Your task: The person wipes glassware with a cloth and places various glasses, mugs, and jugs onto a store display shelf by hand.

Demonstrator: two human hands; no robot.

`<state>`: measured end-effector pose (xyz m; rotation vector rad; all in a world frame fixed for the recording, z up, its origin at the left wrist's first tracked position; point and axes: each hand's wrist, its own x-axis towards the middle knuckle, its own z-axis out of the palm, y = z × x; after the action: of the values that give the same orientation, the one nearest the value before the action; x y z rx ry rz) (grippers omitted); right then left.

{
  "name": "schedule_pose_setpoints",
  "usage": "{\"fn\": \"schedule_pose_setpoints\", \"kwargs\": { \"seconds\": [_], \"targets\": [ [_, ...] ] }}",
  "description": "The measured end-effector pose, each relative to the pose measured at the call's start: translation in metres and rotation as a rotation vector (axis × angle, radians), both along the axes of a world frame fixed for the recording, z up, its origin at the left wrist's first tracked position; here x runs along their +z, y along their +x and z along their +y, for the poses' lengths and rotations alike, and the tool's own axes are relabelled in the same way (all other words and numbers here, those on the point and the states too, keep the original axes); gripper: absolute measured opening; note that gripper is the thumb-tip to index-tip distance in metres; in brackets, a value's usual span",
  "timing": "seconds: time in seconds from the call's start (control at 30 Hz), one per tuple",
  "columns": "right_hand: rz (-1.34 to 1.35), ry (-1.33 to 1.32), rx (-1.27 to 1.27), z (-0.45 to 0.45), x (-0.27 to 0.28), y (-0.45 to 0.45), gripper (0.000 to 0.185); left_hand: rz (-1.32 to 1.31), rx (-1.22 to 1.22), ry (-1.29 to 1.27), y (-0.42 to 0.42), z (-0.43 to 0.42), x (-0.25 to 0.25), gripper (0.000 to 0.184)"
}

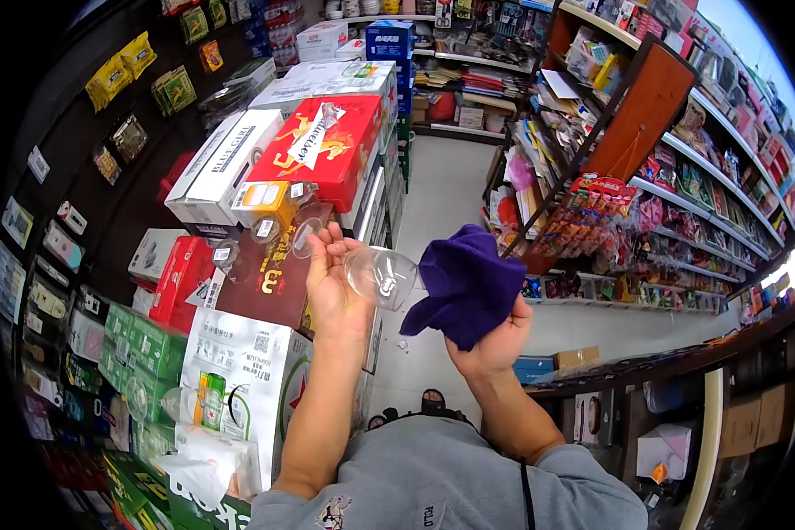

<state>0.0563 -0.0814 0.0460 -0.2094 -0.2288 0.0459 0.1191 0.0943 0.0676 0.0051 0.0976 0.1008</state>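
Observation:
My left hand (336, 283) pinches a clear wine glass (380, 276) by its stem. The glass lies on its side in the air, with its foot to the left and its bowl to the right. In my right hand (495, 343) is a bunched purple cloth (468, 284). The cloth sits at the rim of the bowl; whether any of it is inside I cannot tell. Several small glasses with white labels, among them one glass (225, 254), stand on the boxes to the left. Another stemmed glass (179, 405) lies on a white carton (238, 353).
A red Budweiser box (318, 146) and a white Blue Girl box (225, 163) are stacked ahead on the left. A tissue pack (216, 459) lies near my left elbow. Packed store shelves (715, 212) line the right, with a pale floor aisle (450, 177) between.

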Motion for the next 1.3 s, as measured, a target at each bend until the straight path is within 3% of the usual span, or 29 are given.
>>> {"fn": "schedule_pose_setpoints", "kwargs": {
  "seconds": [0.03, 0.07, 0.17, 0.23, 0.3, 0.37, 0.43, 0.47, 0.63, 0.7, 0.73, 0.77, 0.83, 0.9, 0.97, 1.1, 1.13, 1.17, 1.23, 1.27, 1.3],
  "targets": [
    [-0.046, -0.035, -0.033, -0.001, 0.001, -0.001, 0.07, 0.001, -0.006, -0.022, 0.0, -0.001, 0.002, 0.021],
    [-0.091, -0.266, -0.087, 0.003, -0.006, 0.001, 0.066, -0.001, -0.014, -0.019, 0.0, -0.004, 0.004, 0.021],
    [-0.431, -1.098, -0.598, 0.02, -0.017, 0.012, 0.044, -0.007, -0.086, -0.035, -0.006, -0.017, 0.009, 0.021],
    [-0.473, -0.994, -0.743, 0.021, -0.005, 0.021, 0.038, -0.066, -0.073, 0.043, -0.011, -0.026, 0.011, 0.022],
    [-0.328, -0.945, -0.603, 0.015, 0.008, 0.018, 0.037, -0.056, -0.062, 0.055, -0.011, -0.025, 0.004, 0.024],
    [-0.387, -1.062, -0.746, 0.0, 0.017, 0.027, 0.035, -0.075, -0.061, 0.201, -0.016, -0.031, 0.0, 0.026],
    [-0.713, -1.64, -0.833, -0.019, 0.037, 0.028, 0.039, -0.101, -0.042, 0.269, -0.018, -0.035, -0.001, 0.027],
    [-0.805, -1.699, -0.879, -0.022, 0.043, 0.031, 0.036, -0.124, -0.027, 0.34, -0.018, -0.036, -0.001, 0.027],
    [-0.661, -1.681, -0.655, -0.019, 0.034, 0.038, 0.018, -0.339, -0.023, 0.337, -0.012, -0.036, 0.008, 0.026],
    [-0.339, -1.273, -0.284, -0.009, 0.012, 0.043, 0.016, -0.392, -0.019, 0.352, -0.01, -0.037, 0.009, 0.026],
    [-0.131, -0.942, -0.068, 0.002, 0.003, 0.039, 0.011, -0.424, -0.004, 0.414, -0.01, -0.038, 0.009, 0.026],
    [-0.134, -0.943, -0.067, 0.004, -0.001, 0.039, 0.011, -0.459, 0.01, 0.476, -0.009, -0.038, 0.009, 0.026],
    [-0.355, -1.222, -0.461, 0.005, -0.008, 0.039, 0.01, -0.47, -0.015, 0.463, -0.008, -0.036, 0.008, 0.028],
    [-0.351, -1.368, -0.594, -0.003, 0.006, 0.041, 0.01, -0.116, -0.003, 0.774, -0.018, -0.039, 0.033, 0.032],
    [-0.78, -1.746, -1.197, -0.014, 0.013, 0.051, 0.022, -0.015, -0.029, 0.784, -0.017, -0.043, 0.033, 0.034],
    [-0.796, -1.625, -1.263, -0.014, 0.015, 0.06, 0.021, 0.064, 0.005, 0.652, -0.016, -0.052, 0.026, 0.036],
    [-0.581, -1.623, -1.113, -0.011, 0.016, 0.056, 0.023, -0.048, 0.007, 0.605, -0.016, -0.053, 0.028, 0.037],
    [-0.584, -1.627, -1.105, -0.007, 0.014, 0.055, 0.023, -0.159, 0.01, 0.555, -0.015, -0.054, 0.03, 0.038],
    [-0.278, -1.394, -0.745, -0.001, 0.009, 0.056, 0.028, -0.188, 0.02, 0.575, -0.013, -0.054, 0.033, 0.039],
    [-0.208, -1.189, -0.319, 0.004, 0.004, 0.058, 0.031, -0.335, -0.029, 0.577, -0.009, -0.049, 0.028, 0.04],
    [0.043, -1.046, 0.112, 0.002, 0.004, 0.049, 0.035, -0.487, -0.086, 0.581, -0.005, -0.045, 0.024, 0.04]
  ]
}}
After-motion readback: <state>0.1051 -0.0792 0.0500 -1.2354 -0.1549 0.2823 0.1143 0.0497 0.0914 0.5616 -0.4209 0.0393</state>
